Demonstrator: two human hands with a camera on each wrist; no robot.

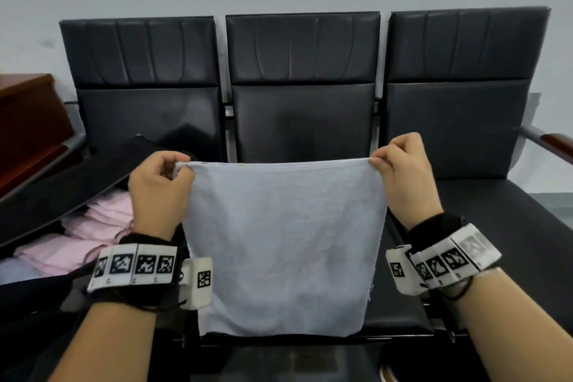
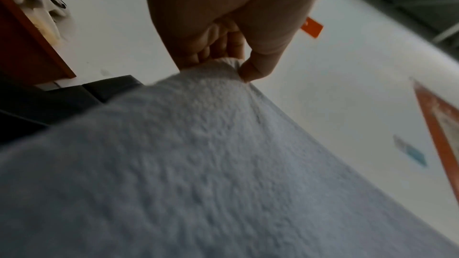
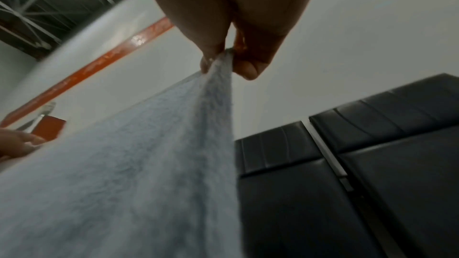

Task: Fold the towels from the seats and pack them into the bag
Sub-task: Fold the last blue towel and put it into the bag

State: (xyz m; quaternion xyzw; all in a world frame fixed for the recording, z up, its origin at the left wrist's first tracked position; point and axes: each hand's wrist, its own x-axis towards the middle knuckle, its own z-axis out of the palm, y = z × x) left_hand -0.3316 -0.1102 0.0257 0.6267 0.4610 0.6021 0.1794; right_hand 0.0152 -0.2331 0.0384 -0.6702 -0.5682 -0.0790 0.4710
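— Largest items?
— Three black seats (image 1: 302,121), upper frame; black bag (image 1: 62,192), left edge, pink towels (image 1: 93,226) inside.
— The task's thing?
— Pale towel (image 1: 282,245), frame centre, hung flat, likely for an even fold.
— Hands?
— Left hand (image 1: 158,192) and right hand (image 1: 403,177) each pinched a top corner.
— Obstructions?
— None seen.

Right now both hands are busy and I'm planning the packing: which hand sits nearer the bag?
Left. The left hand pinches the towel corner directly beside the open bag; the right hand is farther off.
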